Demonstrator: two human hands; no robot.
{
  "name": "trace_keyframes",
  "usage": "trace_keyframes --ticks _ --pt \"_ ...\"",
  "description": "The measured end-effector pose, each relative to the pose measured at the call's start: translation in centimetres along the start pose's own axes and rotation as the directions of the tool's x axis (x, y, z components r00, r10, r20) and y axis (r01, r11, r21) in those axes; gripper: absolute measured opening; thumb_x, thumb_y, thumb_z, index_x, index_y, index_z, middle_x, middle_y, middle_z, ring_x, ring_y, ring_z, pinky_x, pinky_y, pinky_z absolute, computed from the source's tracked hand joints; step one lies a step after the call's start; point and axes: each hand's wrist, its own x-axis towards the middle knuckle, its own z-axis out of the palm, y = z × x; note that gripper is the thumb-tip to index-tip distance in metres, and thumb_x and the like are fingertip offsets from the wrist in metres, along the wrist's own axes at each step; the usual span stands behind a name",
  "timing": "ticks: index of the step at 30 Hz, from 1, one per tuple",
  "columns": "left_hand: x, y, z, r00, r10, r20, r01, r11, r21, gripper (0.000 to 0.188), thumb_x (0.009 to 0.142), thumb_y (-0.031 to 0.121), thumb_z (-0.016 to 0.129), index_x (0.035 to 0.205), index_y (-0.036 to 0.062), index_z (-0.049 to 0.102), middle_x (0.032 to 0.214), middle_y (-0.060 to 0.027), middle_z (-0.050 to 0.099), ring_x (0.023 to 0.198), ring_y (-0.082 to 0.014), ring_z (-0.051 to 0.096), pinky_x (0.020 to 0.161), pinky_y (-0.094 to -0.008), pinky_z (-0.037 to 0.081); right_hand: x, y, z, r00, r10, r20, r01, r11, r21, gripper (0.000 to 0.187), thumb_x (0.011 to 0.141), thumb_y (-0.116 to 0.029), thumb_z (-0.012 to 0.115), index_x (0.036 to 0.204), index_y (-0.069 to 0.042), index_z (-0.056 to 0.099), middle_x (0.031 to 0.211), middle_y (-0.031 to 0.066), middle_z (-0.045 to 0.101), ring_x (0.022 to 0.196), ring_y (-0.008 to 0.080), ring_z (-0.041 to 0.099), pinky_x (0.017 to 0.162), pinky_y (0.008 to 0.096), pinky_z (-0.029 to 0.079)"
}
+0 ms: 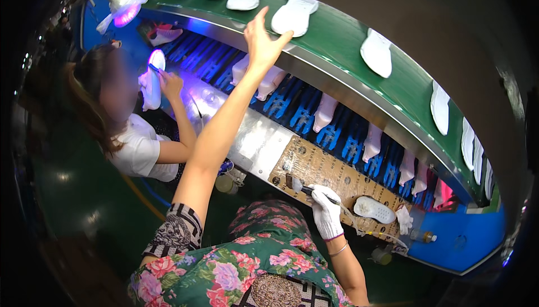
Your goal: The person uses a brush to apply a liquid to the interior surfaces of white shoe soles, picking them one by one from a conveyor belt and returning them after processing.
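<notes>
My left hand (263, 46), bare, reaches up over the metal rail to the green conveyor belt (332, 18). Its thumb and fingers are spread, the thumb at the lower edge of a white shoe sole (295, 15); I cannot tell whether it touches. In a white knit glove, my right hand (327, 210) is closed round the dark handle of a brush (294, 183). The brush head points left, over the brown covered worktop (314, 166). Right of the glove, a white sole (374, 210) with a dotted heel lies on that worktop.
More white soles (376, 53) ride along the belt. Below it, blue racks (303, 119) carry pale pink shoe uppers (325, 113). A thin tube (368, 232) runs beside a crumpled white glove (403, 219) and a small bottle (424, 236). On the left, a co-worker (140, 144) brushes a sole under purple light.
</notes>
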Motion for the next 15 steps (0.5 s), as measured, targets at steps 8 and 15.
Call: trace_keyframes --ticks 8,15 --pt "4.1 -0.4 5.4 0.987 0.000 0.160 -0.064 0.917 0.394 0.114 0.065 0.062 0.078 0.150 0.0029 0.031 0.104 -0.0203 0.067 0.104 -0.0364 0.057 0.093 -0.0476 0.037 0.7 -3.8 -1.1 0.988 -0.045 -0.145 0.022 0.988 -0.153 0.018 0.085 0.002 0.067 0.102 0.003 0.068 0.103 0.0152 0.069 0.087 0.0228 0.065 0.076 0.0349 0.054" --pt "6.1 -4.9 3.3 0.979 0.155 -0.131 -0.049 0.805 0.591 0.081 0.087 0.070 0.049 0.147 0.0171 0.043 0.146 -0.0215 0.045 0.135 -0.0422 0.034 0.109 -0.0574 0.020 0.2 -4.7 -1.8 0.976 -0.054 -0.211 0.010 0.979 -0.204 0.020 0.085 0.000 0.068 0.105 0.002 0.066 0.099 0.0122 0.069 0.079 0.0191 0.063 0.070 0.0299 0.051"
